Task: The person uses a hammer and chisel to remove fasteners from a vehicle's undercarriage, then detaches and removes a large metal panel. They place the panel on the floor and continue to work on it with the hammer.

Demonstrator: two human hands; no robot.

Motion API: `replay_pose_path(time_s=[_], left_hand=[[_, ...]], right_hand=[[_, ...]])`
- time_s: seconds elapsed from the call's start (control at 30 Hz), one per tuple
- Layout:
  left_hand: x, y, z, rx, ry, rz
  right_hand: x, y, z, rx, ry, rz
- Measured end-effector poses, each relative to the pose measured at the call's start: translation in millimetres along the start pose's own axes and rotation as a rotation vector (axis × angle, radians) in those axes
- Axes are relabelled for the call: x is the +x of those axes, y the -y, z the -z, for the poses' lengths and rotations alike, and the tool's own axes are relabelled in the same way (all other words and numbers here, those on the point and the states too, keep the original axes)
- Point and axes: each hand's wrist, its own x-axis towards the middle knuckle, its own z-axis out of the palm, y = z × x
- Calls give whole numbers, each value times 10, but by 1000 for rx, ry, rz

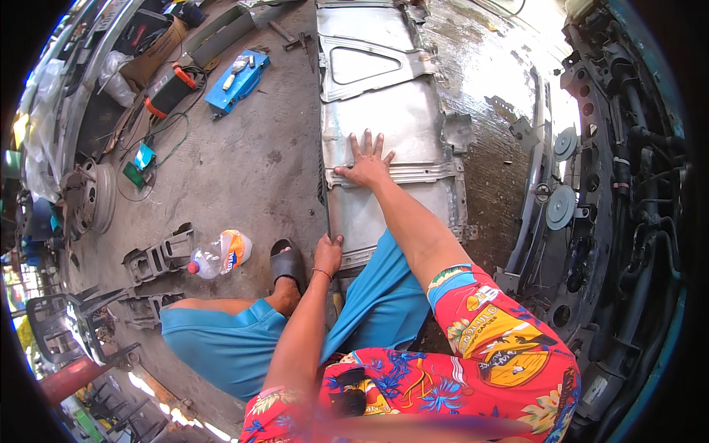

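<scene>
A long silvery sheet-metal vehicle panel (388, 122) lies on the ground in front of me, with ribs across it and a triangular frame toward its far end. My right hand (367, 164) rests flat on it, fingers spread, the palm by a raised cross rib. At the panel's left edge, nearer to me, my left hand (327, 255) is closed around the rim, the thumb on top. What its curled fingers hide underneath cannot be seen. Just below that hand a yellowish tool handle (337, 301) shows beside my blue trouser leg.
Left of me are a plastic bottle (220, 255) and a metal bracket (164, 255). Farther off lie a blue case (236, 83), an orange-black machine (171, 90) with cables, a wheel rim (96, 196) and a hammer (288, 35). Vehicle front-end parts (591, 184) line the right.
</scene>
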Motion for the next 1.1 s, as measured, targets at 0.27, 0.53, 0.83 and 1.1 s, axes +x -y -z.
replay_pose_path(time_s=[0.27,0.53,0.83,1.1], left_hand=[[2,9,-3,4,8,24],[5,12,-4,-36,0,0],[-13,-5,12,-29,4,1],[56,134,-63,-46,6,-15]], right_hand=[[2,-9,-11,20,-21,12],[-7,-1,5,33,-17,8],[12,-5,-7,34,-14,4],[-2,-11,-11,26,-14,3]])
